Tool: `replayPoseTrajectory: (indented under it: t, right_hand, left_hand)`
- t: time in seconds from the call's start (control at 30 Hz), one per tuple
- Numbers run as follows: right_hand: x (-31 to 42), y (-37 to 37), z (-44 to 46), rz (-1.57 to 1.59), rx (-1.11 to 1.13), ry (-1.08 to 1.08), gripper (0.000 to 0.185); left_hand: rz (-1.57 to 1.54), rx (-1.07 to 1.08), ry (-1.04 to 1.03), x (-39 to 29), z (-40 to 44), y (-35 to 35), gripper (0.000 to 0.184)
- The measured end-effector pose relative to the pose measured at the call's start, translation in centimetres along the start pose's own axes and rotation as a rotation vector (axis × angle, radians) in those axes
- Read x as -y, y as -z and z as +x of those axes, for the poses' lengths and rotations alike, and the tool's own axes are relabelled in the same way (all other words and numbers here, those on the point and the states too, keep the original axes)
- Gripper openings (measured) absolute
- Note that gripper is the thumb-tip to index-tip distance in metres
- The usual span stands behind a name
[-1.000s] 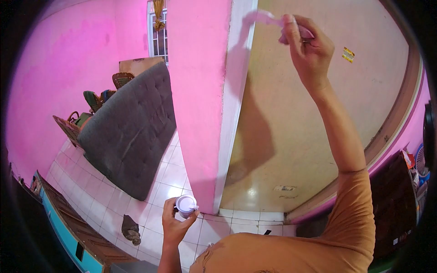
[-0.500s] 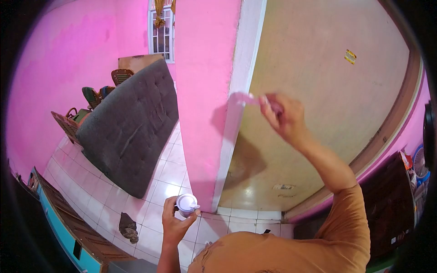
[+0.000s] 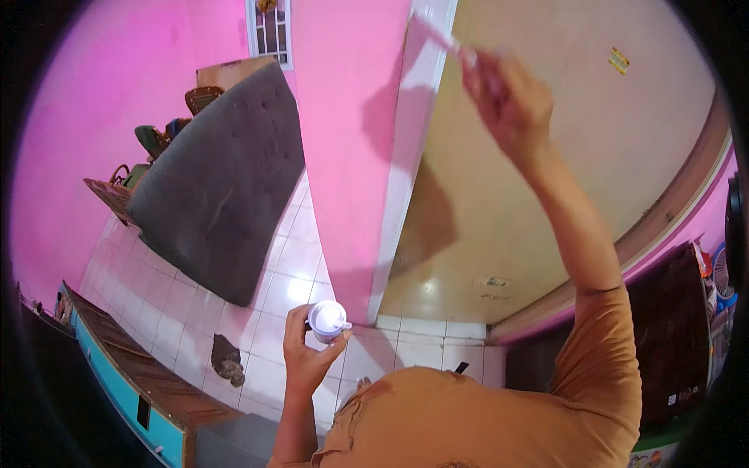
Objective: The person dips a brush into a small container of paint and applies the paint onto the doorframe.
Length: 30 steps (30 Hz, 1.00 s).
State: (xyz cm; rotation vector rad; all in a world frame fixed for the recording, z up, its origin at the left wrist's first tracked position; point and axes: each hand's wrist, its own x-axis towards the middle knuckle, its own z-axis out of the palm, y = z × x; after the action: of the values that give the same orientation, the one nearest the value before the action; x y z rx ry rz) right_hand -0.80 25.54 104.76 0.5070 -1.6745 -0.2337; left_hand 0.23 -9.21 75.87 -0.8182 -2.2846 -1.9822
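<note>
My left hand [image 3: 310, 355] is wrapped round a small pale cup [image 3: 328, 321] holding a white substance that looks like paint. The cup stays low, in front of my body, with its opening facing up. Raised high, my right hand [image 3: 507, 97] grips a slim pinkish paintbrush [image 3: 441, 39] by its handle. Its far end meets the white edge strip [image 3: 413, 109] between the pink wall [image 3: 343, 156] and the tan door-like panel [image 3: 546, 156]; the bristles are hard to make out.
A dark grey tufted mattress [image 3: 218, 187] leans on edge at the left, with chairs [image 3: 152, 140] behind it. A dark crumpled cloth [image 3: 227, 360] lies on the white tiles [image 3: 273, 335]. A blue-sided cabinet [image 3: 117, 374] stands lower left, and a fan [image 3: 724, 273] at the right.
My right hand has moved up along the white strip with the paintbrush. The view has tilted down a little, and my left hand still holds the cup.
</note>
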Motion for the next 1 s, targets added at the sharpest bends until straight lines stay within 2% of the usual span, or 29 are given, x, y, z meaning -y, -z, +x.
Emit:
replayPoseTrajectory:
  t: [0.07, 0.2, 0.33, 0.4, 0.47, 0.53, 0.6, 0.63, 0.7, 0.73, 0.8, 0.87, 0.9, 0.97, 1.0]
  right_hand:
    - [3.0, 0.1, -5.2, -0.019, 0.104, 0.021, 0.016]
    - [8.6, -0.2, -14.9, 0.207, 0.350, -0.210, 0.013]
    - [10.4, -0.5, -17.6, 0.286, 0.479, -0.265, 0.012]
    - [8.8, -0.9, -16.0, 0.225, 0.356, -0.233, 0.010]
    - [7.2, 0.7, -11.9, 0.095, 0.376, -0.348, 0.015]
    - [5.4, 0.7, -10.1, 0.168, 0.136, -0.536, 0.016]
    - [4.7, 2.0, -8.7, 0.437, -0.085, -0.661, 0.020]
    - [4.7, 2.9, -9.1, 0.457, -0.076, -0.669, 0.020]
    - [5.5, 5.9, -10.4, 0.527, -0.164, -0.839, 0.026]
    - [5.7, 7.4, -11.8, 0.551, -0.153, -0.850, 0.026]
    - [6.3, 10.7, -16.1, 0.680, -0.111, -1.153, 0.032]
    - [6.8, 14.2, -21.2, 0.663, 0.047, -1.312, 0.035]
    - [7.1, 15.8, -24.0, 0.687, 0.058, -1.321, 0.035]
    - [7.5, 18.7, -29.3, 0.734, 0.107, -1.514, 0.037]
    - [7.7, 20.2, -31.2, 0.757, 0.112, -1.519, 0.037]
  left_hand:
    - [0.012, 0.005, 0.006, 0.0, -0.2, 0.0, 0.061]
    - [0.019, 0.019, 0.006, 0.3, -0.3, 0.2, 0.063]
    - [0.031, 0.000, -0.026, 0.8, -1.1, 0.0, 0.062]
    - [0.040, 0.007, -0.004, 0.5, -1.3, -0.1, 0.062]
    - [-0.010, 0.032, 0.049, 0.3, -1.9, -0.2, 0.066]
    - [0.010, 0.021, 0.039, 0.5, -2.2, -0.5, 0.066]
    - [0.027, -0.009, 0.016, 0.2, -2.7, -1.5, 0.065]
    - [0.035, -0.022, 0.034, 0.1, -3.2, -2.3, 0.065]
    - [0.061, -0.058, 0.020, -0.1, -4.2, -3.5, 0.064]
    - [0.065, -0.077, 0.023, -0.2, -4.8, -4.5, 0.063]
    - [0.075, -0.120, 0.046, -0.8, -6.0, -6.2, 0.063]
    - [0.031, -0.215, 0.063, -1.4, -7.1, -8.7, 0.061]
    - [0.046, -0.229, 0.078, -1.7, -7.7, -9.7, 0.061]
    - [0.028, -0.264, 0.080, -2.0, -8.9, -11.9, 0.060]
    - [0.020, -0.272, 0.086, -2.3, -9.6, -13.0, 0.060]
